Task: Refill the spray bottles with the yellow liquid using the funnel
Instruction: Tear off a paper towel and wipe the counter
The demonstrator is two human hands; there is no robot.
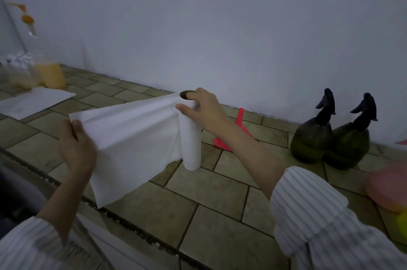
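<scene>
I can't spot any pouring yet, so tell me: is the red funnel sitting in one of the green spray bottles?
No, the red funnel lies on the tiled counter, left of the two green spray bottles.

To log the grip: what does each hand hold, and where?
Right hand grips the paper towel roll at its top end; left hand pinches the pulled-out sheet at its free edge.

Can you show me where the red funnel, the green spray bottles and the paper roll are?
red funnel (222, 141): head view, on its wide cone.
green spray bottles (311, 140): head view, left bottle's body.
paper roll (191, 144): head view, mid tube.
</scene>
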